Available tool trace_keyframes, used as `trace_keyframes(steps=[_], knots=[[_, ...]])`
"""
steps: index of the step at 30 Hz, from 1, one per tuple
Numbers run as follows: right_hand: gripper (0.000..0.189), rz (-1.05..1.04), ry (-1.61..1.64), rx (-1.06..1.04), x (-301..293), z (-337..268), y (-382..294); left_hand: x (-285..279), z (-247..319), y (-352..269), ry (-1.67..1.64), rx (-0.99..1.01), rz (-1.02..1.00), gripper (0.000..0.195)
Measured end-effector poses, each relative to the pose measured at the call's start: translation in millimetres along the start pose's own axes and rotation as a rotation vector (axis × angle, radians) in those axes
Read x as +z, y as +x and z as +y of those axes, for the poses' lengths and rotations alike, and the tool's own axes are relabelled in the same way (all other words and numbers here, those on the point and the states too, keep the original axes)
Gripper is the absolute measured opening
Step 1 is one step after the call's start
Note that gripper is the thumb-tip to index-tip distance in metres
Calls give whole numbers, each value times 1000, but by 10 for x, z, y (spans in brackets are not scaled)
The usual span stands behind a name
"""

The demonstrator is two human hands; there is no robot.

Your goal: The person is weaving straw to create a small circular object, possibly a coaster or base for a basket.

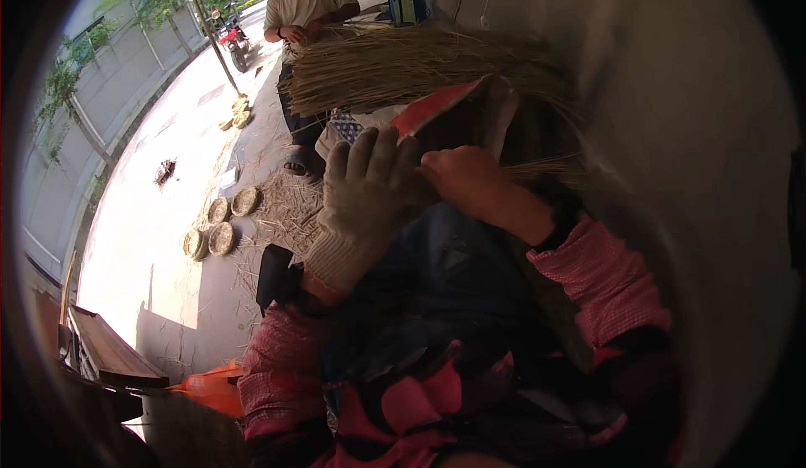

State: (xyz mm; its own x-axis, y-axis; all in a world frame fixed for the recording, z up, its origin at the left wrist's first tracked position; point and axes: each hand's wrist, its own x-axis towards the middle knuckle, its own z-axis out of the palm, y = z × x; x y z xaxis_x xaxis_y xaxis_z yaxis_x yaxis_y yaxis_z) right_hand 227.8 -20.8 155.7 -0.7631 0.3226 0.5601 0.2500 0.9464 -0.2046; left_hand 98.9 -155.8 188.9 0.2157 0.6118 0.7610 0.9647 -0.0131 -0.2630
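My left hand (371, 184) wears a pale knitted work glove, its fingers extended with the back towards me. Bare, with curled fingers, my right hand (463, 175) meets the thumb side of the glove; whether it pinches the glove or something else is hidden. Beyond both hands lies an open sack (434, 109) with a red panel and a dark inside. A large bundle of dry straw stalks (403, 68) is stacked behind the sack, and a few loose stalks (548, 164) stick out beside my right wrist.
Another person (308, 8) stands beyond the straw, hands together. Several round woven straw baskets (244, 201) rest on the floor at left, near scattered straw (289, 210). An orange plastic bag (211, 387) and a wooden board (116, 348) are at lower left. A wall (686, 153) runs along the right.
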Motion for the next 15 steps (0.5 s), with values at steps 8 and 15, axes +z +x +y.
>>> trace_keyframes(steps=[8,15], knots=[[24,-206,26,-90,-273,45,-132,220,-487,-247,-56,12,-212,25],[23,21,257,21,-245,132,-363,248,-464,-413,-781,-554,-330,39]])
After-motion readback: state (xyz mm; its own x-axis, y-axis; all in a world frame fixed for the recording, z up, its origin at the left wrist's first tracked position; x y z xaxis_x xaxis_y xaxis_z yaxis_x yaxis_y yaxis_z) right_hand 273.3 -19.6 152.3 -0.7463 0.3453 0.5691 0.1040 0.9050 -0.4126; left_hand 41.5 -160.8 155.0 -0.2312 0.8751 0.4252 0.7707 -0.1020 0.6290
